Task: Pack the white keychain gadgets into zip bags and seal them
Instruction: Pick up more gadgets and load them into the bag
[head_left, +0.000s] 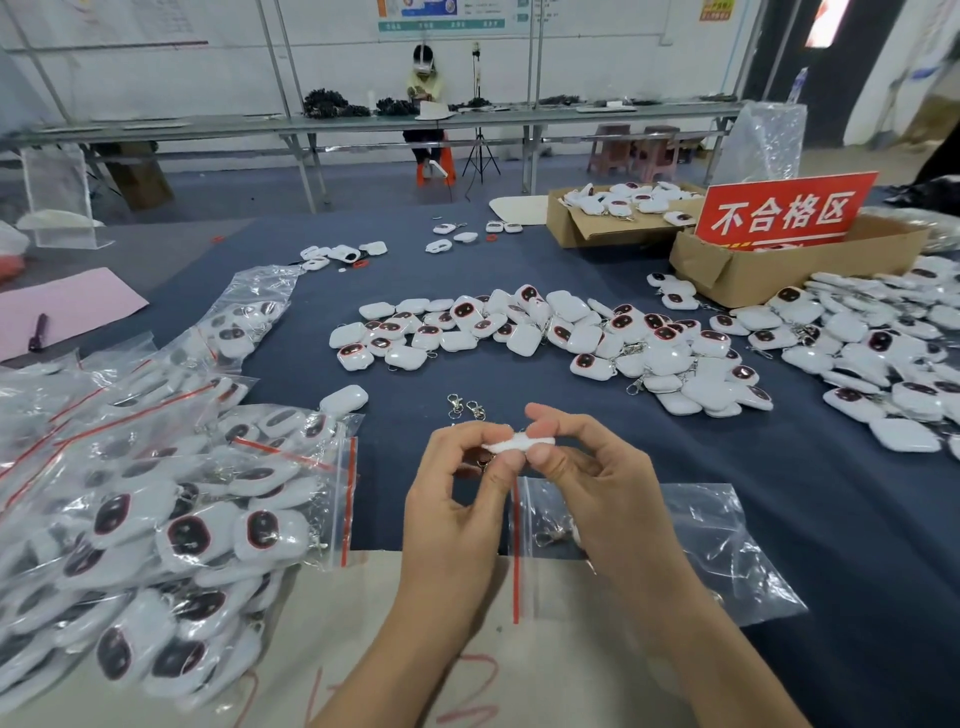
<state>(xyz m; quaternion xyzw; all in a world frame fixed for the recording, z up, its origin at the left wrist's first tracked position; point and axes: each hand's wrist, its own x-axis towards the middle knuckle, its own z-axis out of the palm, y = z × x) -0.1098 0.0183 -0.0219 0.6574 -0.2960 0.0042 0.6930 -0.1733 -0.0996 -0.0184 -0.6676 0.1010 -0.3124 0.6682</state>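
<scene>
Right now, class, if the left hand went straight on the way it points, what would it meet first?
Probably the two loose metal clasps on the dark cloth just beyond the left hand, which pinches a white gadget; its height above the cloth is unclear.

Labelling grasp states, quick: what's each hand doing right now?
Left hand: closed, pinching the white gadget by its left end.
Right hand: closed, pinching the same gadget by its right end.
</scene>
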